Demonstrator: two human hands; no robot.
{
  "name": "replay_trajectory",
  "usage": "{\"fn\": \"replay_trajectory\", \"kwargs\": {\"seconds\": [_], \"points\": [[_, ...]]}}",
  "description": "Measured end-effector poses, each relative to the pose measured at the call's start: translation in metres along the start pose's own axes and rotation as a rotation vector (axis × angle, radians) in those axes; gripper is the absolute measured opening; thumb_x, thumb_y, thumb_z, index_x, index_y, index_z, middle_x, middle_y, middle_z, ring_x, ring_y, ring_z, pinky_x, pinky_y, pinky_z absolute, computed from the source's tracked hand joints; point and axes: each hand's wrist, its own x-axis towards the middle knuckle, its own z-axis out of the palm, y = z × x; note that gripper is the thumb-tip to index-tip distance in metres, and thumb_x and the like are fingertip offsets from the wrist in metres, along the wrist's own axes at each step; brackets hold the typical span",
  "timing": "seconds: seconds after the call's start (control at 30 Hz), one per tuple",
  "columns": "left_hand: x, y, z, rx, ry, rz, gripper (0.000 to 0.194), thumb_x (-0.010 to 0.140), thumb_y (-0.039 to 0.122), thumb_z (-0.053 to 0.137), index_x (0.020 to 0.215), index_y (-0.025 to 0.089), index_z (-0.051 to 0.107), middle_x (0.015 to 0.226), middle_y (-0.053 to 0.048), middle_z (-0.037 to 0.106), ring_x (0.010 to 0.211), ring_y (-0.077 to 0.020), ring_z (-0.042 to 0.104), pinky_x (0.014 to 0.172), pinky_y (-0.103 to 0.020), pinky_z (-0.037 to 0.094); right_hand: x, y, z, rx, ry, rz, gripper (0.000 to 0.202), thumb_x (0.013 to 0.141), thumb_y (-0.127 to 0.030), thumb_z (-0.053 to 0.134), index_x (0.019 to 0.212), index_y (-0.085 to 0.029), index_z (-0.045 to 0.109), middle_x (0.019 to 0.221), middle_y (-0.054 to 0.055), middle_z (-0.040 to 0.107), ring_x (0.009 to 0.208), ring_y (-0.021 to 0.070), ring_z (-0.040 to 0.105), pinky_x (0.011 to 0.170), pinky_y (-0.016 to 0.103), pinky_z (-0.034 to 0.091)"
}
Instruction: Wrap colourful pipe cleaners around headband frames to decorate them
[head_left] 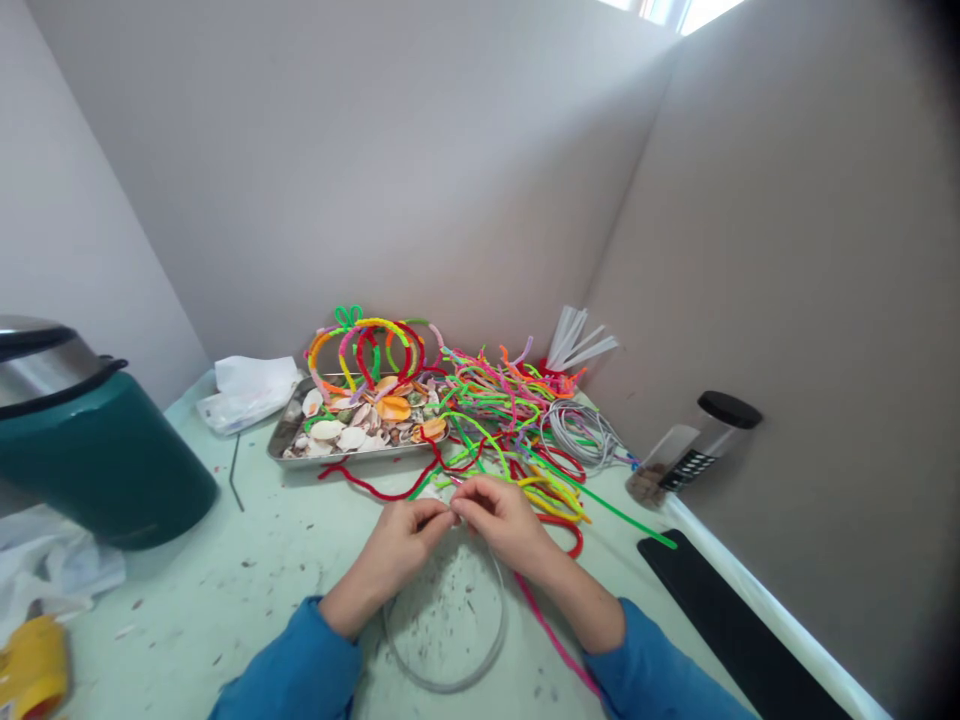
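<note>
Grey and smooth, a loop (450, 688) curves below two bare hands above a pale green table (187, 590), its upper run passing out of sight behind the fingers. The left hand (405, 540) and the right hand (501, 518) meet at its top, each with thumb and forefinger pressed together, apparently clamped on the loop's ends; the ends themselves are too small and covered to make out. Whether its lower curve rests on the table is hard to tell.

Work this fine seems to call for a pinch close to the tips, wrists steady and pressure even, since springy stock like this would probably twist or jump apart if one side slackened. Letting the curve hang round and flat, clear of the pink strand (551, 630) beside the right forearm, should help avoid a kink.

Beyond the hands, a metal tray (300, 463) holds ribbed, chalky shells (326, 430), with fuzzy hoops (379, 322) in yellow, red and orange standing over them. Fluffy stems (487, 385) tangle alongside, next to a slick grey coil (581, 435). A clear jar (697, 450) with a black lid leans at right; a teal bottle (105, 450) gleams at left.
</note>
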Motion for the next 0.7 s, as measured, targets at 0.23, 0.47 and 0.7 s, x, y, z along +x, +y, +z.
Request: {"fn": "replay_trajectory", "kwargs": {"seconds": [0.23,0.47,0.7], "points": [[-0.003,0.008,-0.005,-0.416,-0.067,-0.326,0.046,0.077,0.056,0.051,0.087,0.013,0.061,0.05,0.007,0.042,0.033,-0.004,0.023,0.033,-0.019,0.017,0.009,0.011,-0.012,0.155,0.197,0.162,0.017,0.078,-0.034,0.059,0.074,-0.017,0.058,0.049,-0.006,0.051,0.041,0.0089,0.044,0.042,0.02,0.034],[-0.004,0.01,-0.015,-0.638,-0.152,-0.377,0.027,0.08,0.04,0.055,0.088,0.015,0.058,0.048,0.011,0.026,0.037,-0.003,0.009,0.033,-0.017,0.006,0.01,0.014,-0.005,0.274,0.245,0.216,0.027,0.077,-0.042,0.06,0.069,-0.017,0.055,0.047,-0.005,0.053,0.036,0.0076,0.041,0.037,0.019,0.03],[-0.005,0.011,-0.014,-0.525,-0.146,-0.353,0.029,0.08,0.048,0.051,0.083,0.019,0.054,0.046,0.012,0.02,0.038,-0.005,0.006,0.033,-0.018,0.006,0.005,0.004,-0.002,0.319,0.235,0.233,0.029,0.074,-0.043,0.062,0.066,-0.017,0.054,0.042,-0.008,0.047,0.033,0.0054,0.034,0.034,0.018,0.027]]}}
